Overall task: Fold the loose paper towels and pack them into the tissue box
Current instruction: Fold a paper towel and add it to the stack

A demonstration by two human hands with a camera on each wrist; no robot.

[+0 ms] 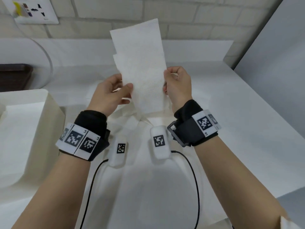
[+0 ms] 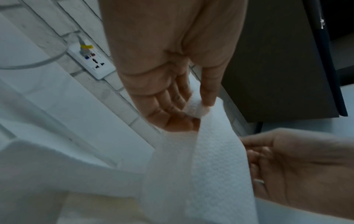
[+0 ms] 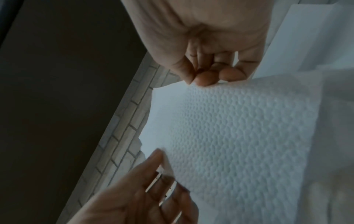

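Note:
A white embossed paper towel (image 1: 142,68) stands upright in the air above the table, held between both hands. My left hand (image 1: 127,90) pinches its left edge with the thumb in front; the left wrist view shows thumb and fingers bunching the paper towel (image 2: 210,166) at that edge. My right hand (image 1: 166,84) pinches the right edge, its fingertips (image 3: 206,79) closed on the towel (image 3: 239,136). More loose towels (image 1: 130,123) lie crumpled on the table under the hands. The cream tissue box (image 1: 52,129) stands open at the left with white sheets inside.
A brick wall with a socket plate (image 1: 33,10) runs along the back. A clear rounded cover (image 1: 47,57) and a dark wooden piece (image 1: 14,76) sit at the far left. A grey panel (image 1: 272,63) rises at the right, where the table edge (image 1: 280,129) slants.

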